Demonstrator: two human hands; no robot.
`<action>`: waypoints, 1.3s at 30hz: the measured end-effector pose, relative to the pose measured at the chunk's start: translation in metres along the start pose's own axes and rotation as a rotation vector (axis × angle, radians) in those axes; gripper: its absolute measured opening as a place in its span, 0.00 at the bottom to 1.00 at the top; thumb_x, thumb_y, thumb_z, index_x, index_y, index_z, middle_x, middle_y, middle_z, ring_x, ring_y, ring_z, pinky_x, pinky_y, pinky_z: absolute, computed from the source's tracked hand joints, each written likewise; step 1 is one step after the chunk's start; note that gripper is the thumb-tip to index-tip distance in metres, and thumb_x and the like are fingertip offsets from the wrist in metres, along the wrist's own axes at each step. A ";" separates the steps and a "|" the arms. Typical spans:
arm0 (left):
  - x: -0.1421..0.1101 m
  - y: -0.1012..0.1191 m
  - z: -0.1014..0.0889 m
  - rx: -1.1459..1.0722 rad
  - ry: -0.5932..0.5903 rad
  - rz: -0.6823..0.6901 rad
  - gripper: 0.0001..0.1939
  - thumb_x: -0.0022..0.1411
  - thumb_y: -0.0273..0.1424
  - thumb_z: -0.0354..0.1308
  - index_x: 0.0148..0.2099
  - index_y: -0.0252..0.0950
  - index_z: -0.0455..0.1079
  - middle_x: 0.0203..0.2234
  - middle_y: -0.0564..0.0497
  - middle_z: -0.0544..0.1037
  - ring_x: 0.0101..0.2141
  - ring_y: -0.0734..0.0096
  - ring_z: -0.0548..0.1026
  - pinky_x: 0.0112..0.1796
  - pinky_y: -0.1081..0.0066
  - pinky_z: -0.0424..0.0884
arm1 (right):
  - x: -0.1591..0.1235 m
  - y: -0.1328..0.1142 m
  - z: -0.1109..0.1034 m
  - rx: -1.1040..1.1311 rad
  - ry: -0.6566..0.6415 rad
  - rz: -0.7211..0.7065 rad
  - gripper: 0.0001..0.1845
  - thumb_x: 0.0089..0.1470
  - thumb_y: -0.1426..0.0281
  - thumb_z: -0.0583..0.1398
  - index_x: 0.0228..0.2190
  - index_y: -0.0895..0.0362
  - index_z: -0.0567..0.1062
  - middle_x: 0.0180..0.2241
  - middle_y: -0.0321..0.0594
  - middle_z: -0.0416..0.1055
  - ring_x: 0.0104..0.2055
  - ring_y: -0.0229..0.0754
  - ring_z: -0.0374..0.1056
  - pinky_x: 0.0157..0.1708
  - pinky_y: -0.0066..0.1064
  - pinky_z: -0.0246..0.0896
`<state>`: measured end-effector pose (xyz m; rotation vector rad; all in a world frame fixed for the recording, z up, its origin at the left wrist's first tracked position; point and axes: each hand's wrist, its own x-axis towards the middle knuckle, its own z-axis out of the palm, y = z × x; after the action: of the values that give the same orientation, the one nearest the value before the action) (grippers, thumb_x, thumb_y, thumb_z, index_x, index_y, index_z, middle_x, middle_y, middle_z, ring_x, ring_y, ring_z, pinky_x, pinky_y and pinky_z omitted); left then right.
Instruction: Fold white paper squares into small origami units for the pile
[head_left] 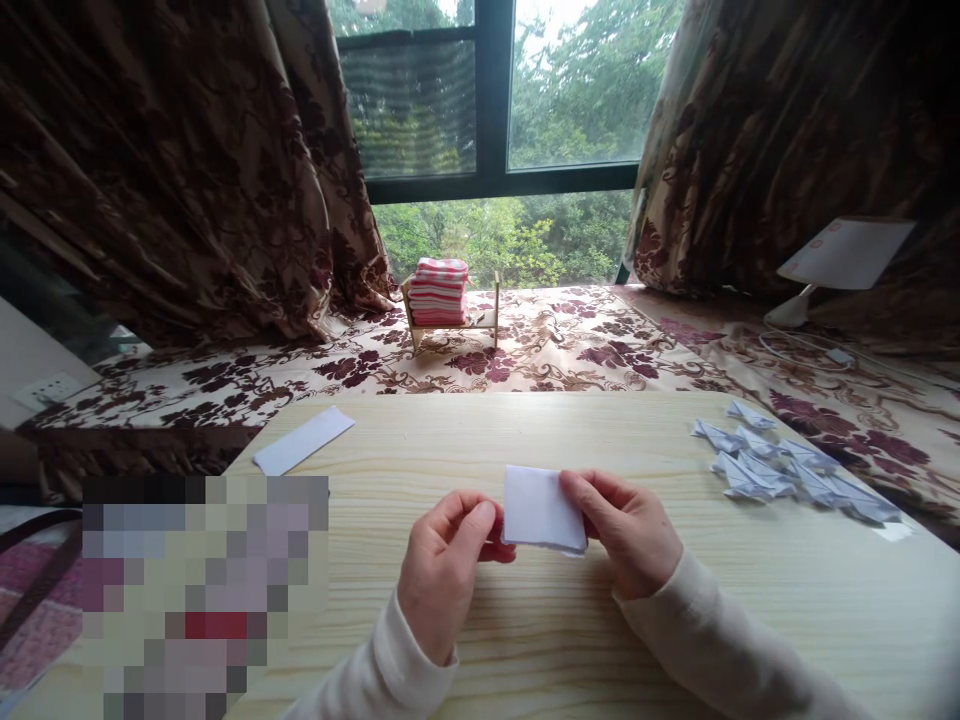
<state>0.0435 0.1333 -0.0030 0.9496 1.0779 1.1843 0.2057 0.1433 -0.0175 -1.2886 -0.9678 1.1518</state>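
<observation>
A small folded square of white paper (543,508) is held up above the wooden table, slightly tilted. My right hand (634,530) pinches its right side, thumb on the front and fingers behind. At the lower left edge, my left hand (454,550) has its fingers curled closed against the paper, with the fingertips partly hidden behind it. Layered edges show along the paper's bottom. A flat folded strip of white paper (304,441) lies at the table's far left. Several pointed folded paper pieces (754,475) are grouped at the far right.
The pale wood-grain table (420,435) meets a window ledge with floral cloth (555,345). On the ledge stand a small rack (486,322) with striped folded cloths (440,292) and a white lamp (847,255). A pixelated patch covers the lower left.
</observation>
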 end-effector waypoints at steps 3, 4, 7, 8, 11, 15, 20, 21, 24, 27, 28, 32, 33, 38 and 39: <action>0.000 -0.002 0.000 0.083 -0.021 0.004 0.13 0.49 0.38 0.63 0.26 0.32 0.71 0.20 0.52 0.74 0.23 0.73 0.72 0.28 0.72 0.72 | -0.001 0.000 0.001 0.001 0.001 -0.001 0.23 0.39 0.50 0.64 0.21 0.60 0.76 0.14 0.33 0.63 0.17 0.34 0.57 0.15 0.26 0.54; 0.000 -0.002 0.000 0.093 -0.014 0.001 0.13 0.48 0.38 0.64 0.26 0.32 0.71 0.20 0.53 0.74 0.23 0.74 0.71 0.28 0.73 0.72 | -0.001 0.000 0.001 0.001 0.001 -0.002 0.23 0.39 0.51 0.64 0.21 0.60 0.76 0.14 0.33 0.63 0.17 0.34 0.57 0.15 0.26 0.54; 0.001 -0.002 -0.001 0.093 -0.006 -0.020 0.13 0.50 0.39 0.62 0.28 0.32 0.71 0.21 0.52 0.74 0.24 0.73 0.71 0.29 0.73 0.72 | -0.002 0.000 0.001 0.005 0.006 -0.005 0.22 0.40 0.51 0.64 0.20 0.60 0.75 0.14 0.32 0.62 0.17 0.33 0.57 0.16 0.25 0.53; 0.002 -0.002 -0.001 0.093 -0.012 -0.031 0.14 0.51 0.40 0.61 0.28 0.32 0.71 0.21 0.52 0.74 0.24 0.73 0.71 0.29 0.72 0.72 | -0.002 0.000 0.001 0.008 0.008 -0.006 0.22 0.40 0.51 0.65 0.20 0.60 0.75 0.14 0.32 0.62 0.17 0.33 0.57 0.16 0.25 0.53; 0.002 -0.002 -0.001 0.103 -0.034 -0.057 0.16 0.52 0.41 0.59 0.28 0.32 0.71 0.20 0.52 0.73 0.23 0.72 0.71 0.28 0.71 0.71 | -0.003 -0.001 0.002 0.016 0.009 -0.006 0.22 0.39 0.51 0.65 0.21 0.60 0.75 0.14 0.33 0.63 0.17 0.33 0.57 0.16 0.25 0.53; 0.000 0.001 -0.001 0.152 -0.041 -0.069 0.11 0.47 0.36 0.64 0.24 0.32 0.71 0.17 0.54 0.73 0.21 0.75 0.71 0.26 0.75 0.67 | -0.004 -0.003 0.003 0.021 -0.001 -0.014 0.22 0.39 0.51 0.65 0.21 0.60 0.75 0.14 0.32 0.63 0.16 0.33 0.57 0.16 0.25 0.53; 0.000 0.000 -0.003 0.177 -0.037 -0.071 0.09 0.46 0.34 0.65 0.24 0.32 0.72 0.17 0.53 0.75 0.21 0.74 0.73 0.27 0.75 0.67 | -0.004 -0.003 0.004 0.020 -0.027 -0.033 0.22 0.41 0.52 0.64 0.20 0.60 0.74 0.13 0.31 0.62 0.16 0.32 0.56 0.15 0.24 0.51; 0.001 -0.001 -0.003 0.177 -0.039 -0.072 0.09 0.46 0.34 0.64 0.25 0.32 0.72 0.17 0.53 0.75 0.22 0.73 0.74 0.27 0.75 0.68 | -0.004 -0.003 0.004 0.018 -0.029 -0.037 0.21 0.41 0.52 0.64 0.20 0.60 0.74 0.13 0.31 0.62 0.16 0.32 0.57 0.16 0.24 0.51; 0.001 -0.002 -0.003 0.174 -0.046 -0.079 0.09 0.46 0.34 0.64 0.25 0.32 0.72 0.18 0.52 0.76 0.22 0.72 0.75 0.28 0.74 0.69 | -0.005 -0.003 0.004 0.015 -0.032 -0.040 0.21 0.41 0.52 0.64 0.20 0.60 0.74 0.14 0.31 0.62 0.16 0.32 0.57 0.16 0.24 0.52; 0.002 0.000 -0.002 0.172 -0.050 -0.084 0.10 0.46 0.34 0.64 0.25 0.31 0.72 0.18 0.51 0.77 0.22 0.71 0.75 0.28 0.74 0.70 | -0.005 -0.004 0.005 0.015 -0.036 -0.041 0.21 0.42 0.53 0.64 0.20 0.60 0.74 0.14 0.31 0.62 0.16 0.31 0.57 0.16 0.24 0.52; 0.001 0.000 -0.002 0.171 -0.050 -0.084 0.10 0.45 0.34 0.64 0.25 0.31 0.71 0.19 0.51 0.77 0.22 0.70 0.76 0.28 0.74 0.70 | -0.006 -0.004 0.005 0.016 -0.039 -0.041 0.21 0.42 0.53 0.64 0.19 0.60 0.73 0.14 0.31 0.62 0.16 0.31 0.57 0.16 0.24 0.52; 0.001 0.002 -0.001 0.164 -0.046 -0.088 0.09 0.45 0.33 0.64 0.24 0.31 0.71 0.19 0.52 0.77 0.23 0.70 0.76 0.29 0.73 0.71 | -0.005 -0.003 0.004 0.017 -0.048 -0.039 0.21 0.42 0.53 0.64 0.20 0.60 0.73 0.14 0.31 0.62 0.16 0.30 0.57 0.16 0.23 0.52; 0.001 0.002 -0.001 0.162 -0.044 -0.087 0.09 0.45 0.32 0.64 0.24 0.31 0.71 0.19 0.52 0.77 0.23 0.70 0.76 0.29 0.73 0.71 | -0.005 -0.003 0.004 0.016 -0.051 -0.038 0.21 0.42 0.53 0.64 0.20 0.60 0.74 0.14 0.31 0.62 0.16 0.30 0.57 0.16 0.23 0.52; 0.000 0.002 0.000 0.149 -0.034 -0.075 0.08 0.44 0.31 0.64 0.24 0.31 0.71 0.19 0.51 0.77 0.24 0.70 0.76 0.30 0.72 0.72 | -0.005 -0.002 0.003 0.006 -0.074 -0.035 0.21 0.43 0.53 0.64 0.21 0.60 0.74 0.14 0.31 0.62 0.16 0.30 0.57 0.16 0.23 0.53; 0.000 0.002 0.000 0.147 -0.033 -0.073 0.08 0.45 0.31 0.64 0.24 0.31 0.71 0.19 0.51 0.77 0.24 0.70 0.76 0.30 0.72 0.72 | -0.004 -0.002 0.002 0.004 -0.081 -0.035 0.21 0.43 0.53 0.64 0.21 0.60 0.74 0.14 0.31 0.62 0.16 0.30 0.57 0.17 0.23 0.53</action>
<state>0.0428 0.1337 -0.0010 1.0301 1.1761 1.0373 0.2030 0.1398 -0.0152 -1.2256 -1.0427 1.1860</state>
